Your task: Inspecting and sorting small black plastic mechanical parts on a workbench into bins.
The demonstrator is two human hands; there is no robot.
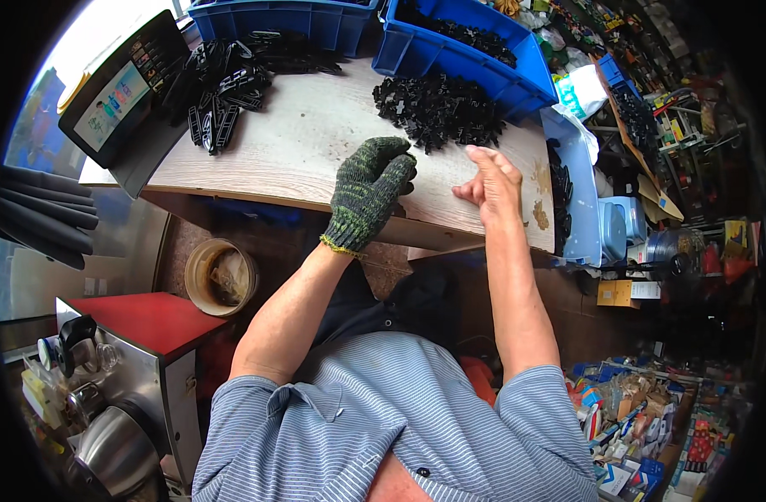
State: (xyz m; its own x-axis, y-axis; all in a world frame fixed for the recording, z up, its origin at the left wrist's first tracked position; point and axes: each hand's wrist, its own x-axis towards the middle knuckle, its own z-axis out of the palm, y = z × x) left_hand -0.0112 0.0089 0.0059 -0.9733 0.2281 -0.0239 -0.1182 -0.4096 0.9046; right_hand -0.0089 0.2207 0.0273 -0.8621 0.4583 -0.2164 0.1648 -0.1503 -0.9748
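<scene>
My left hand (370,188), in a dark green knitted glove, is closed over the front part of the table. A little black shows at its fingertips, but what it grips is too hidden to name. My right hand (493,186) is bare and to the right of it. Its thumb and index finger stand apart, the other fingers are partly bent, and nothing shows between them. Just beyond both hands lies a heap of small black plastic parts (437,109). Farther left is a pile of longer black slotted plastic parts (224,84).
Blue bins (450,58) line the table's (308,109) far side. A tablet (111,109) leans at the left. A light blue tub (580,192) adjoins the right edge. Below stand a round bucket (200,280) and a red-topped cabinet (140,322). Cluttered goods fill the right.
</scene>
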